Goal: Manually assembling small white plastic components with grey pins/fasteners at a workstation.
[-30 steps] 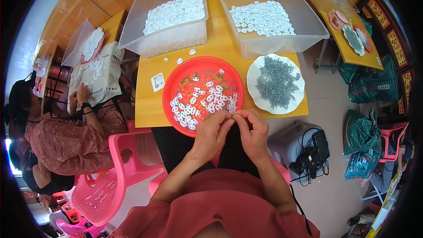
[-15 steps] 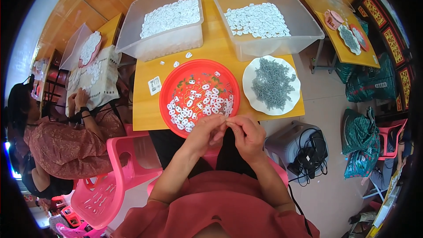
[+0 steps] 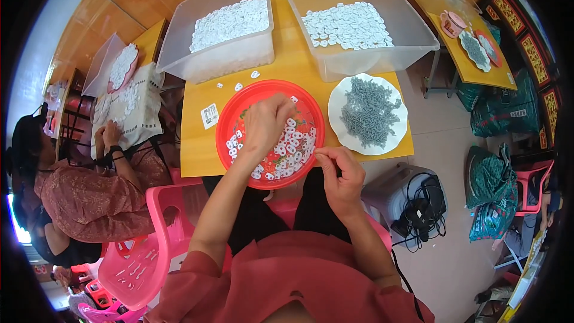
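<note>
A round red tray with a printed floral bottom holds many small white oval plastic pieces with dark holes or spots. My left hand is over the tray's middle, back of the hand up, fingers bent together and pointing to the far right; its fingertips are mostly hidden. At the tray's near right rim my right hand is closed in a pinch of thumb and forefinger. Whatever lies in that pinch is too small to make out. To the right, a white scalloped plate carries a heap of small grey rod-like pieces.
Two clear plastic bins of white pieces stand at the table's back. A few loose pieces and a white label lie left of the tray. A pink chair and another person are at left; cables hang at right.
My hands, together at the tray's near edge before, have parted. The left has moved forward over the tray; the right has shifted slightly right, still pinched.
</note>
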Motion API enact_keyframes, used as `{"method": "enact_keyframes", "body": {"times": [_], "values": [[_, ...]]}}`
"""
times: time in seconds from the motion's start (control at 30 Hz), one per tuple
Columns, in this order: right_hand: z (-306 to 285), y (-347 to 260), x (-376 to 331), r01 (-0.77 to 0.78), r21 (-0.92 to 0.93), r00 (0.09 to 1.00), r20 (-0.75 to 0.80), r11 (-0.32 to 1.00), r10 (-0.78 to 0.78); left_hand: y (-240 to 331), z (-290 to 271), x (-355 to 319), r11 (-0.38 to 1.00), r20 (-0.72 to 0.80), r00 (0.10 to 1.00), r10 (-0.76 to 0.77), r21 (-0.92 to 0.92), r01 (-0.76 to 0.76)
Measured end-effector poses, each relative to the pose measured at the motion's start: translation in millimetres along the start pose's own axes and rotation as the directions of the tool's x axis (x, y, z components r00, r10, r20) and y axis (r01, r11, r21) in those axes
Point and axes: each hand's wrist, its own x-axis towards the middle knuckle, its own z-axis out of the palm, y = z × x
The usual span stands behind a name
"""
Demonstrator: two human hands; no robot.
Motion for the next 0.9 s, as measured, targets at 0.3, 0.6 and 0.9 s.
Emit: {"method": "enact_keyframes", "body": {"times": [0.3, 0.6, 0.9], "values": [[-2, 0, 2, -0.037, 0.012, 0.999, 0.030, 0.999, 0.037, -37, 27, 37, 0.932, 0.051, 0.961, 0.272, 0.236, -0.277], [2, -2, 4, -0.060, 0.010, 0.997, 0.050, 0.998, 0.059, -47, 29, 39, 0.874, 0.015, 0.943, 0.332, 0.372, -0.313], [8, 15, -5, -0.192, 0.180, 0.981, 0.055, 0.965, 0.185, 7, -7, -37, 0.474, 0.352, 0.914, -0.200, -0.782, 0.405]]}}
